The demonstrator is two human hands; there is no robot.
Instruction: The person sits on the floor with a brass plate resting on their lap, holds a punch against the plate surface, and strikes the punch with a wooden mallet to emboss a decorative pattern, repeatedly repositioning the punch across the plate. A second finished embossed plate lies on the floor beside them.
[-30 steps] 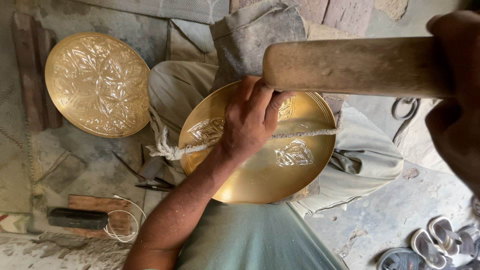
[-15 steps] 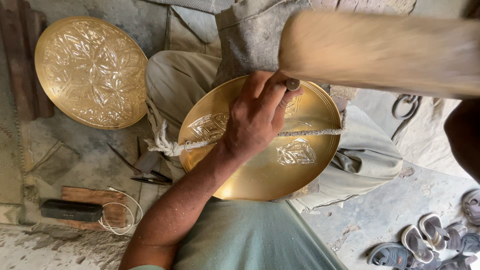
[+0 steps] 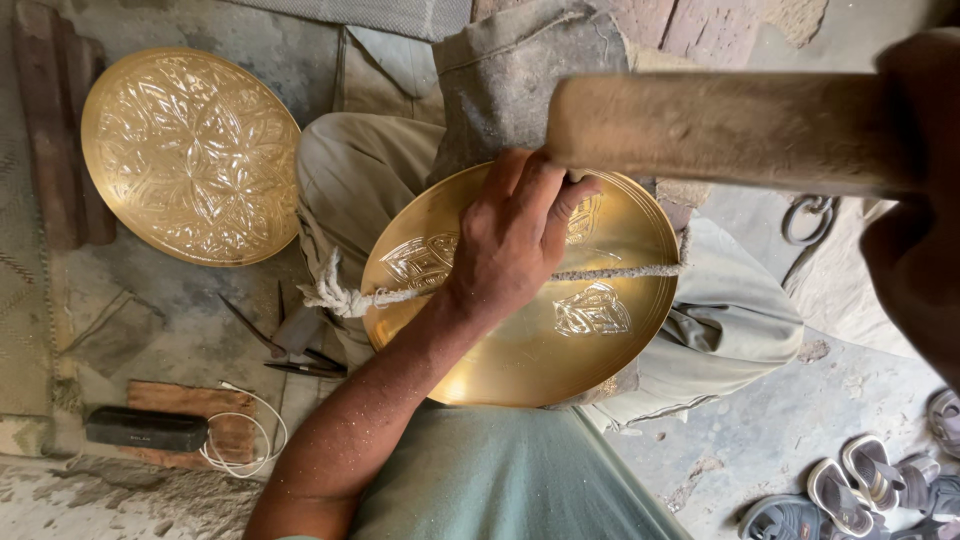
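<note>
Brass plate (image 3: 520, 300) on lap, tied w/ rope (image 3: 345, 298). Left hand (image 3: 515, 235) curled on a small punch, fingers pinched. Right hand (image 3: 915, 200) gripping wooden mallet (image 3: 720, 130), now sharp vs blurred 0.5 s ago: swing paused, raised above punch.

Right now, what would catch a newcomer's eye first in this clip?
The round brass plate on the person's lap, partly engraved with leaf shapes and crossed by a rope, stands out. The left hand presses on its upper middle, while the right hand holds a thick wooden mallet above it. A fully patterned brass plate lies on the ground, upper left.
</note>
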